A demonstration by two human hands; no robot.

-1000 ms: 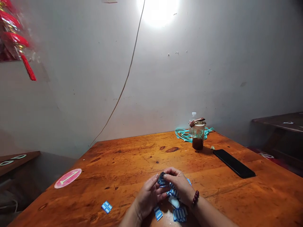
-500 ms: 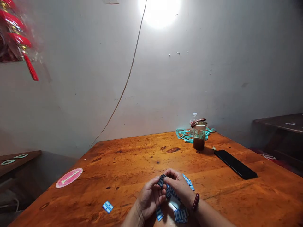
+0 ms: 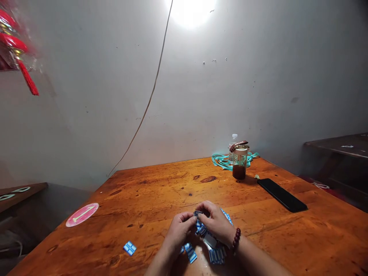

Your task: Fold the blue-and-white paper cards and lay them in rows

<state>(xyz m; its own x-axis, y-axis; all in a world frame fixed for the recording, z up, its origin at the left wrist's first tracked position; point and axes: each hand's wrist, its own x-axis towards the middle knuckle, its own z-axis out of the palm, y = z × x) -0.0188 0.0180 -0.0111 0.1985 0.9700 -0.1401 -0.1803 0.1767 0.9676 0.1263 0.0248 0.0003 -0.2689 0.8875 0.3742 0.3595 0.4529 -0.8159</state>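
My left hand [image 3: 179, 231] and my right hand [image 3: 217, 223] meet over a folded strip of blue-and-white packets [image 3: 201, 229], pinching it between their fingertips. The strip trails down towards me, and its lower segments [image 3: 217, 255] lie on the wooden table [image 3: 161, 191] below my wrists. Another segment [image 3: 190, 253] hangs near my left palm. A dark red bead bracelet [image 3: 236, 240] circles my right wrist. A separate small blue packet [image 3: 130, 248] lies on the table to the left of my hands.
A round pink disc with a pale arrow [image 3: 82, 214] lies at the table's left. Farther off stand a black phone [image 3: 281, 194], a jar of brown liquid [image 3: 239, 163], a plastic bottle [image 3: 234, 142] and a teal cord [image 3: 221, 161]. The table's far side meets a wall.
My hands have drawn closer, and my left hand now pinches the strip from the side. The strip's folds have shifted, and the view has tilted slightly upward.
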